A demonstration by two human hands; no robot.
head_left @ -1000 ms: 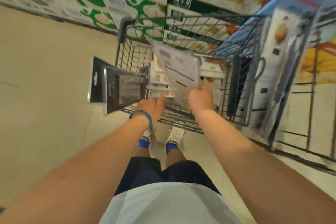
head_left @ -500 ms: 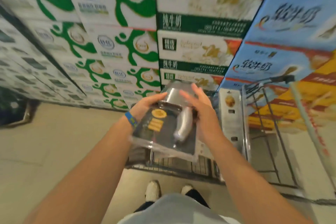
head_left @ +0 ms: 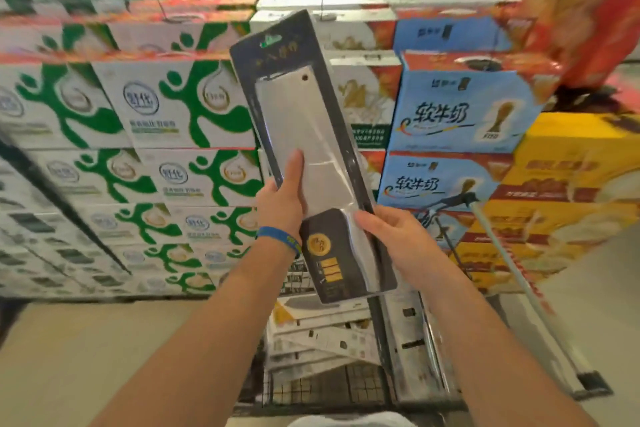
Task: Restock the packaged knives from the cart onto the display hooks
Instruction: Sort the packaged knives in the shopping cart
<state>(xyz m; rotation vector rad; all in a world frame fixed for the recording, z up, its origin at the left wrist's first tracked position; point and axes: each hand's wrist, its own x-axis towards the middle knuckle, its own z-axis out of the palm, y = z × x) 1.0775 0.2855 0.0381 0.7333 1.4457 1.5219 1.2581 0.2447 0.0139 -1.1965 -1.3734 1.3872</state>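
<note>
A packaged knife (head_left: 304, 135), a wide steel blade on a dark card under clear plastic, stands upright in front of me with its hang-hole end up. My left hand (head_left: 282, 199) grips its left edge, thumb across the blade window. My right hand (head_left: 394, 236) holds the lower right edge by the handle part. Below them the wire cart (head_left: 398, 357) holds several more packaged knives (head_left: 322, 333) lying stacked. No display hooks are in view.
Stacked drink cartons fill the view ahead: green-and-white ones (head_left: 166, 114) to the left, blue ones (head_left: 460, 114) and yellow ones (head_left: 571, 191) to the right. The cart's handle bar (head_left: 512, 270) runs down the right side. Beige floor (head_left: 86, 357) lies at left.
Both hands have lifted the packaged knife out of the cart and turned it upright, raised higher in front of me. My view has tilted up from the cart toward the cartons.
</note>
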